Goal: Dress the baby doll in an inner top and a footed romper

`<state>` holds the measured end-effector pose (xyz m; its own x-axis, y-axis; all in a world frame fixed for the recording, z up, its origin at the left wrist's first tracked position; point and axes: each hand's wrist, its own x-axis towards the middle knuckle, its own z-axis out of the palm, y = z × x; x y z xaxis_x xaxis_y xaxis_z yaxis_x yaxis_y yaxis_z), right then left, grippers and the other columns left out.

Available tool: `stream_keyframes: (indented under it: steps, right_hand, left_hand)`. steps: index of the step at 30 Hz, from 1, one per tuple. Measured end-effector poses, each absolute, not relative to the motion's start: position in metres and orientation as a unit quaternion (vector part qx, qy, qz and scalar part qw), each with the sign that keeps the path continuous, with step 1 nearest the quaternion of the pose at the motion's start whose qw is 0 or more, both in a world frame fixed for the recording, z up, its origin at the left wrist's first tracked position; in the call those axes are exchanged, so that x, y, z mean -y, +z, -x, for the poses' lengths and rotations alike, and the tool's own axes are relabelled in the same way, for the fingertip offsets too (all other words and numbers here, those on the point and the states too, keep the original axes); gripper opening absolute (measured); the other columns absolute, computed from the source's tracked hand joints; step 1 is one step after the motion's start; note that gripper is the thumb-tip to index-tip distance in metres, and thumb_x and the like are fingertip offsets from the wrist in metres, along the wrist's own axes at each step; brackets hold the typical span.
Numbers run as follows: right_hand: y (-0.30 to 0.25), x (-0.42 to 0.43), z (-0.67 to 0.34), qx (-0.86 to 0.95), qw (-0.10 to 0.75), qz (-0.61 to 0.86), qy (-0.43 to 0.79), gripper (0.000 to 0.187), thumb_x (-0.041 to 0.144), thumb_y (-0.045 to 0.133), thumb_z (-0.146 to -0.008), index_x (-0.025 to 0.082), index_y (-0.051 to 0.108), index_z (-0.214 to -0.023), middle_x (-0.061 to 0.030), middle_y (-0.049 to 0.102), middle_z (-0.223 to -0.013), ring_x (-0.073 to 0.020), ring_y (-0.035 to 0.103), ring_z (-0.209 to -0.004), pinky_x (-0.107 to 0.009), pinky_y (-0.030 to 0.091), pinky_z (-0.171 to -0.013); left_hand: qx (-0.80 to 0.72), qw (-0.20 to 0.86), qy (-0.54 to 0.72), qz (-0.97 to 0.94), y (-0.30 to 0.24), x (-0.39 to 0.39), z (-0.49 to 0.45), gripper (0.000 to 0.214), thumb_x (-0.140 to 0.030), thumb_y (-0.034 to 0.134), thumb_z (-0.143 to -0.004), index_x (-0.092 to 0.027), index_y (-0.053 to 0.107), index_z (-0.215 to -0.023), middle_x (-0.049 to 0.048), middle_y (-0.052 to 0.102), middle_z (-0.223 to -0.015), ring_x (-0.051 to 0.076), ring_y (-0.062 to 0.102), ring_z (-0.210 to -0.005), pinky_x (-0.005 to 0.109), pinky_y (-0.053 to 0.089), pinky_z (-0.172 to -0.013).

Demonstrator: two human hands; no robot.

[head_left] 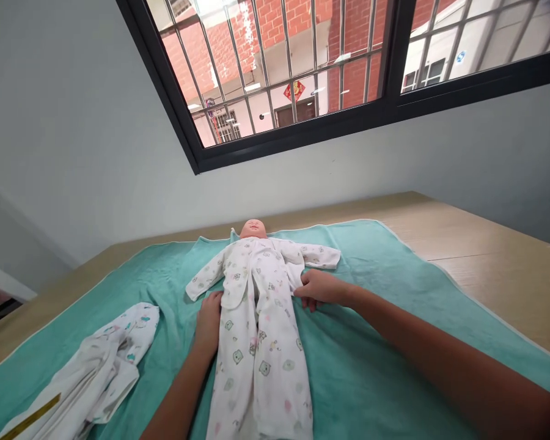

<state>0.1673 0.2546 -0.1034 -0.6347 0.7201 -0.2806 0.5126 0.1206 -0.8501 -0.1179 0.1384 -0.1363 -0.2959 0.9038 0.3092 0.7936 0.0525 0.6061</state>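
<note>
1. Right grip: the right hand (321, 288) is just beside the doll (253, 229), on its right as the wearer sees it, near waist level. Thumb and forefinger appear to pinch the edge of the white jacket (236, 278), other fingers curled.
2. Left grip: the left hand (209, 319) rests along the doll's left flank, a little nearer the foot end, touching the clothes at the jacket's lower edge. Its fingertips are partly hidden, so I cannot tell whether it grasps cloth.
3. Key relation: the doll lies face up between the two hands, its long axis running away from the wearer, head farthest. The jacket covers its upper body; printed trousers (270, 366) cover its legs, running to the bottom of view. Both hands are about equally close, one per side.
4. Sleeves: both spread outward, the left one slanting toward the foot end, the right one reaching past the right hand.
5. Room: bare towel (376, 256) stretches widest to the doll's right, though the right forearm (431, 342) crosses it. To the doll's left, beyond the left forearm (181, 391), a crumpled garment (114, 354) narrows the space.
6. Edges: the towel's far edge and the tabletop (467, 253) end just past the doll's head, near the wall (302, 177).
</note>
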Motion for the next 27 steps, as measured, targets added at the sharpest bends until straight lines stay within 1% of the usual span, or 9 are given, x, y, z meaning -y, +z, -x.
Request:
stream_keyframes:
  steps: [4, 8, 11, 13, 17, 21, 23, 25, 27]
  right_hand:
    - [-0.107, -0.251, -0.163, 0.662, 0.165, 0.339, 0.647, 0.01, 0.024, 0.062, -0.068, 0.015, 0.061, -0.065, -0.0053, 0.069, -0.069, -0.0146, 0.063, -0.062, -0.022, 0.05, -0.054]
    - [-0.106, -0.255, -0.17, 0.631, 0.208, 0.268, 0.698, 0.008, 0.02, 0.063, -0.062, 0.013, 0.066, -0.064, -0.0043, 0.067, -0.067, -0.0147, 0.061, -0.065, -0.027, 0.054, -0.068]
    - [-0.096, -0.263, -0.185, 0.628, 0.219, 0.198, 0.72, 0.026, 0.02, 0.058, -0.064, 0.011, 0.072, -0.083, -0.0101, 0.072, -0.086, -0.0206, 0.065, -0.084, -0.029, 0.052, -0.076]
    - [-0.089, -0.271, -0.197, 0.609, 0.275, 0.169, 0.725, 0.032, 0.02, 0.055, -0.066, 0.01, 0.073, -0.09, -0.0111, 0.071, -0.089, -0.0219, 0.064, -0.084, -0.032, 0.051, -0.077]
    - [-0.086, -0.285, -0.212, 0.522, 0.398, 0.152, 0.739, 0.015, 0.02, 0.055, -0.07, 0.014, 0.068, -0.068, -0.0058, 0.059, -0.063, -0.0167, 0.054, -0.064, -0.031, 0.049, -0.066]
    - [-0.094, -0.293, -0.217, 0.452, 0.439, 0.177, 0.756, 0.016, 0.017, 0.057, -0.068, 0.017, 0.053, -0.053, 0.0017, 0.038, -0.049, -0.0106, 0.037, -0.048, -0.027, 0.043, -0.051]
    - [-0.097, -0.296, -0.218, 0.444, 0.462, 0.208, 0.739, 0.011, 0.017, 0.06, -0.065, 0.017, 0.054, -0.056, 0.0021, 0.042, -0.052, -0.011, 0.041, -0.051, -0.027, 0.047, -0.054]
    - [-0.098, -0.297, -0.219, 0.461, 0.468, 0.232, 0.717, 0.004, 0.018, 0.063, -0.065, 0.017, 0.061, -0.068, -0.0005, 0.056, -0.064, -0.0148, 0.053, -0.063, -0.03, 0.052, -0.065]
    - [-0.098, -0.297, -0.22, 0.489, 0.45, 0.239, 0.708, 0.014, 0.021, 0.064, -0.066, 0.017, 0.065, -0.079, -0.0035, 0.064, -0.08, -0.0197, 0.059, -0.079, -0.034, 0.054, -0.076]
  left_hand:
    - [-0.704, 0.077, 0.407, -0.577, -0.135, -0.139, 0.116, 0.025, -0.026, 0.052, -0.079, -0.017, 0.069, -0.094, 0.0101, 0.07, -0.097, 0.026, 0.062, -0.089, 0.039, 0.049, -0.079]
    - [-0.702, 0.086, 0.429, -0.562, -0.134, -0.143, 0.115, 0.021, -0.026, 0.056, -0.077, -0.018, 0.067, -0.093, 0.0088, 0.07, -0.095, 0.025, 0.061, -0.088, 0.035, 0.047, -0.075]
    - [-0.716, 0.08, 0.416, -0.554, -0.131, -0.144, 0.114, 0.015, -0.028, 0.052, -0.08, -0.018, 0.063, -0.081, 0.0068, 0.068, -0.086, 0.023, 0.059, -0.081, 0.031, 0.043, -0.068]
    - [-0.734, 0.062, 0.414, -0.535, -0.128, -0.142, 0.115, 0.019, -0.03, 0.046, -0.083, -0.019, 0.056, -0.071, 0.0039, 0.063, -0.075, 0.02, 0.055, -0.071, 0.029, 0.038, -0.063]
    - [-0.75, 0.019, 0.445, -0.489, -0.12, -0.136, 0.117, 0.027, -0.03, 0.039, -0.085, -0.021, 0.042, -0.06, -0.0003, 0.052, -0.06, 0.017, 0.045, -0.061, 0.027, 0.03, -0.057]
    - [-0.753, 0.022, 0.48, -0.448, -0.114, -0.13, 0.117, 0.028, -0.029, 0.04, -0.083, -0.021, 0.046, -0.057, -0.0006, 0.053, -0.057, 0.017, 0.047, -0.061, 0.027, 0.032, -0.056]
    - [-0.756, 0.028, 0.484, -0.439, -0.113, -0.126, 0.119, 0.029, -0.029, 0.041, -0.082, -0.02, 0.05, -0.055, 0.0, 0.055, -0.056, 0.017, 0.049, -0.061, 0.028, 0.033, -0.056]
    - [-0.763, 0.027, 0.461, -0.452, -0.112, -0.123, 0.122, 0.029, -0.028, 0.042, -0.081, -0.02, 0.052, -0.055, 0.001, 0.056, -0.056, 0.018, 0.05, -0.06, 0.028, 0.034, -0.056]
    - [-0.762, 0.034, 0.396, -0.51, -0.112, -0.121, 0.126, 0.027, -0.027, 0.045, -0.081, -0.02, 0.052, -0.055, 0.0016, 0.057, -0.057, 0.018, 0.051, -0.059, 0.028, 0.034, -0.056]
